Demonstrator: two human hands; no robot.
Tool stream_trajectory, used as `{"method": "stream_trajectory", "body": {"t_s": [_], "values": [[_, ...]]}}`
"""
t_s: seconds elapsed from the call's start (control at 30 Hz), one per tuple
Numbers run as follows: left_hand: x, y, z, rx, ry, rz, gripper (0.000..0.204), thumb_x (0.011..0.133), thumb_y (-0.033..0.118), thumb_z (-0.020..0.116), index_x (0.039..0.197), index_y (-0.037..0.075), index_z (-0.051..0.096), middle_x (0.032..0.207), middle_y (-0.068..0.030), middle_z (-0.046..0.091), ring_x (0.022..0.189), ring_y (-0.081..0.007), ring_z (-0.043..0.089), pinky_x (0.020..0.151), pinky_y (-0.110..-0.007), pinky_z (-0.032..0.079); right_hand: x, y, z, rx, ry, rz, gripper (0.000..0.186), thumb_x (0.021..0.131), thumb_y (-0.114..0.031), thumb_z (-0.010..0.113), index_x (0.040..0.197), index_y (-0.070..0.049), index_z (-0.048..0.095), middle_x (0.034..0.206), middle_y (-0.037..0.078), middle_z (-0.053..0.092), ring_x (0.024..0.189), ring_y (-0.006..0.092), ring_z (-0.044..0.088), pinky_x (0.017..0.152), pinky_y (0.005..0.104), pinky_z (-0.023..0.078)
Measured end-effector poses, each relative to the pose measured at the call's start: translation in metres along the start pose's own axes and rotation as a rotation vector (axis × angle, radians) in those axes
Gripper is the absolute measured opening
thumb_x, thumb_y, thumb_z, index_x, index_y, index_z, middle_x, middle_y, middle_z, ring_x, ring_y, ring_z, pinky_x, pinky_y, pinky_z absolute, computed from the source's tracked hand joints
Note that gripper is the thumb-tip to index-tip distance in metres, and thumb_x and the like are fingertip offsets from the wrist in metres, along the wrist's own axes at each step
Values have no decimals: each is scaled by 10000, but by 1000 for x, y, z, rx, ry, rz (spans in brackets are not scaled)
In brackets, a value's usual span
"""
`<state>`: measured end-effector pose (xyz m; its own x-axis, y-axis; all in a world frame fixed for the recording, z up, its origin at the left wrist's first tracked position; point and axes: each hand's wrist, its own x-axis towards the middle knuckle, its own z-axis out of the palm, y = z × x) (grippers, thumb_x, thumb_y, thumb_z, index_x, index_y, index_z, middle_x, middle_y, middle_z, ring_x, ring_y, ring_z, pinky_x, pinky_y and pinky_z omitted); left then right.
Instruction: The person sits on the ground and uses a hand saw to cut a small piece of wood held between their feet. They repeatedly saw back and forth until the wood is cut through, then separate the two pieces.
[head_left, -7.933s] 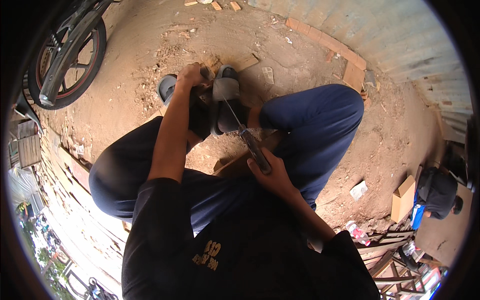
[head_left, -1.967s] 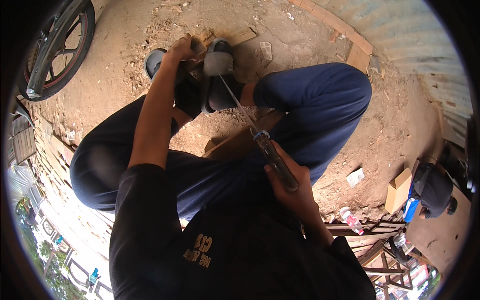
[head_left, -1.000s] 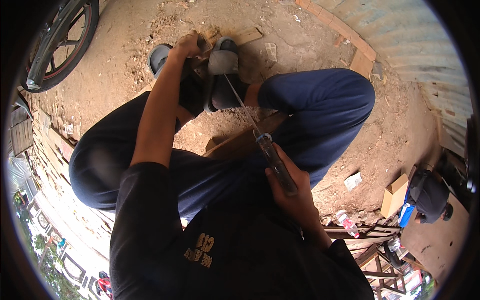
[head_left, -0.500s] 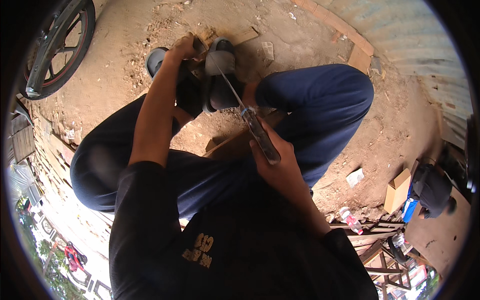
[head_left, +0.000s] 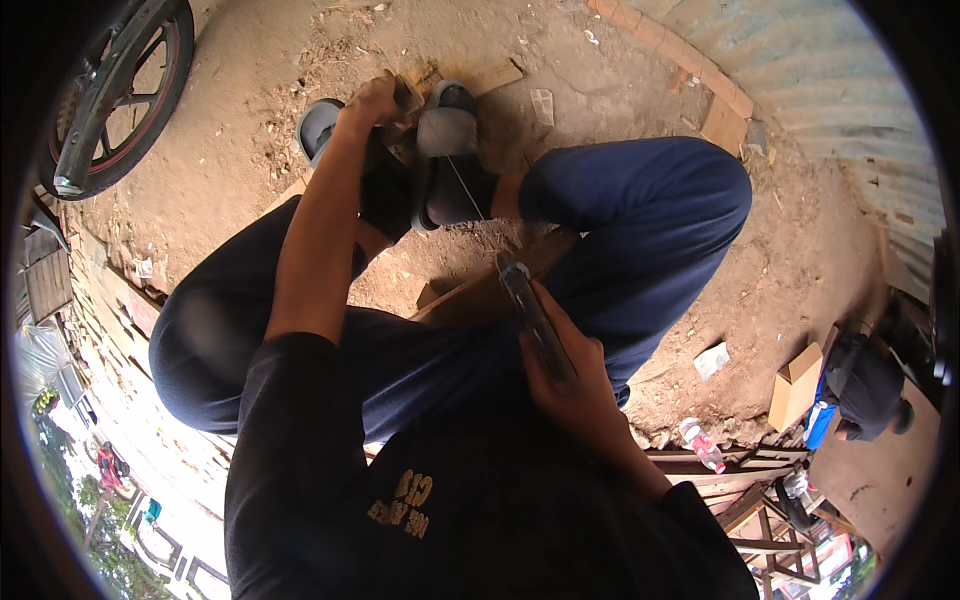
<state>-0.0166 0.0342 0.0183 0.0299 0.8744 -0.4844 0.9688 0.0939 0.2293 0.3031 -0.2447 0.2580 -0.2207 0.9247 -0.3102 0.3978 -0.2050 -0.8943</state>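
My left hand point(head_left: 374, 99) is closed on a small greyish-brown piece point(head_left: 405, 98), perhaps wood, beside my sandalled feet, its shape partly hidden. My right hand point(head_left: 565, 365) grips the dark handle point(head_left: 532, 315) of a thin-bladed saw. The long narrow blade point(head_left: 463, 188) reaches forward toward my right sandal point(head_left: 447, 131); whether it touches anything is unclear. My left sandal point(head_left: 316, 127) lies left of the held piece, partly behind my forearm. A wooden board point(head_left: 450, 290) lies beneath, between my bent legs.
A spoked wheel point(head_left: 160, 120) stands upper left. A corrugated wall point(head_left: 820, 90) edged by bricks point(head_left: 668, 49) runs along the right. A co-worker point(head_left: 862, 390) bends near a cardboard box point(head_left: 795, 385) and a board point(head_left: 880, 480). A plastic bottle point(head_left: 703, 447) lies by wooden slats point(head_left: 740, 470).
Since half a second ago my right hand has drawn back toward my body with the saw, after moving forward just before that. My left hand stays in place by the sandals.
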Motion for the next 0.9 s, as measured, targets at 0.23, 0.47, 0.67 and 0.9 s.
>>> {"method": "stream_trajectory", "body": {"t_s": [0.23, 0.47, 0.67, 0.9], "values": [[2, 2, 1, -6, -23, 44, 812, 556, 250, 885, 1183, -51, 467, 1177, -274, 619, 1139, -393, 597, 972, -419, 484, 9, -2, 1, 13, -94, 63, 612, 879, -65, 622, 1432, -17, 364, 994, 262, 658, 909, 391, 677, 768, 386, 517], [-4, 12, 2, 0, -30, 41, 818, 560, 252, 884, 1196, -48, 468, 1182, -271, 617, 1152, -392, 589, 969, -422, 482, 37, -8, 15, 114, -90, 131, 699, 867, -55, 616, 1480, 2, 283, 1054, 233, 669, 901, 317, 700, 784, 308, 501], [-10, -5, 3, 30, -16, 21, 822, 559, 256, 889, 1198, -44, 467, 1176, -272, 619, 1146, -391, 592, 961, -421, 487, -2, 2, -2, 44, -120, 53, 665, 843, -57, 591, 1443, 28, 316, 834, 237, 642, 750, 421, 658, 708, 453, 506], [-2, 9, -4, -39, -27, 54, 841, 556, 247, 892, 1211, -57, 460, 1188, -272, 613, 1157, -382, 588, 958, -418, 488, 45, 22, 16, 32, -44, -99, 643, 816, -43, 599, 1414, 30, 375, 874, 255, 649, 806, 408, 661, 704, 443, 522]]}}
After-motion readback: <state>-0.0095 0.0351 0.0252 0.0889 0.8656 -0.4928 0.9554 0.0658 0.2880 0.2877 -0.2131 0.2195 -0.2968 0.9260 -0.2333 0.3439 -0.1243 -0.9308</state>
